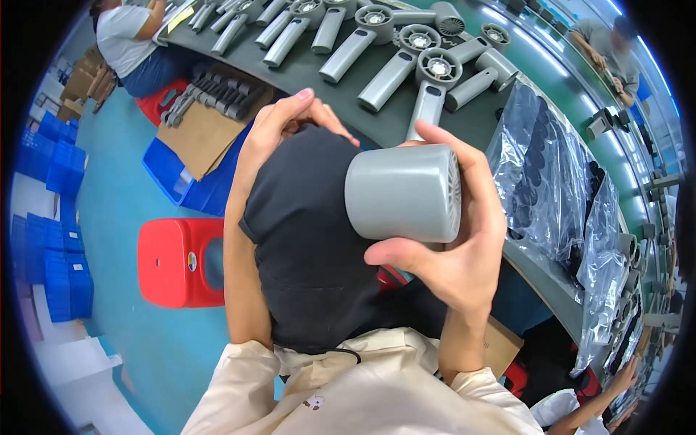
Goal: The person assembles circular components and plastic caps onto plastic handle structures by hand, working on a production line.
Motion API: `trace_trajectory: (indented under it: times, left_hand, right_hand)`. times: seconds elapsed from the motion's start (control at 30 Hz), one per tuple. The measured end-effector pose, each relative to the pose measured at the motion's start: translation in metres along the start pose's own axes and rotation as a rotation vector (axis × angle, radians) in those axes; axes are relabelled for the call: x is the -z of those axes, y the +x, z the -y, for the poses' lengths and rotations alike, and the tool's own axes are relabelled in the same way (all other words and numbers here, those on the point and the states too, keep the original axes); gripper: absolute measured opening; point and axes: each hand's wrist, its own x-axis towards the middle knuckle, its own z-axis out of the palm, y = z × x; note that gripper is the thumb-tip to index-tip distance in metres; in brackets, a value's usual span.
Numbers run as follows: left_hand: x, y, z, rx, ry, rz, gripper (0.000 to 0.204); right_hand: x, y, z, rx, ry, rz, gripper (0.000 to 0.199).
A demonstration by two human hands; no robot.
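My right hand (464, 239) grips a smooth grey fan housing (399, 194), a short cylinder lying sideways with a slotted grille at its right end. Thumb and fingers reach round that grille end. Beyond my black-clad leg (312, 217), my left hand (301, 116) is bent inward with its fingers curled. The black cloth covers part of it, so anything in its grasp is hidden. Just past my hands, a grey handheld fan (438, 69) with a round open head lies on the dark green workbench (304, 81), its handle pointing toward me.
Several similar fans (348, 54) lie across the bench. Clear plastic bags (540, 159) of dark parts cover its right side. At left stand a red stool (177, 262) and a blue crate (170, 170) topped with cardboard. Other people sit at far left, far right and lower right.
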Motion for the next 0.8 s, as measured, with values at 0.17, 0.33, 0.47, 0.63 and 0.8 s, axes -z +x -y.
trace_trajectory:
  times: [0.17,0.33,0.47,0.63,0.8]
  left_hand:
    - [0.009,0.001,0.003,-0.027,0.026,0.037,0.050]
    - [0.010,-0.002,-0.001,-0.015,0.093,0.013,0.048]
    - [-0.006,0.005,-0.004,-0.025,0.043,0.017,0.049]
    - [0.021,0.008,0.017,-0.141,-0.015,0.161,0.051]
    - [0.027,-0.010,0.001,-0.100,0.261,-0.175,0.048]
  right_hand:
    - [-0.004,0.002,0.000,0.083,-0.186,0.052,0.079]
    - [-0.005,0.009,0.012,0.053,-0.370,0.023,0.069]
    - [0.005,0.010,0.051,0.044,0.250,-0.055,0.055]
    - [0.002,0.008,0.003,0.061,-0.358,-0.034,0.037]
    - [0.063,-0.007,0.055,-0.197,0.160,-0.159,0.072]
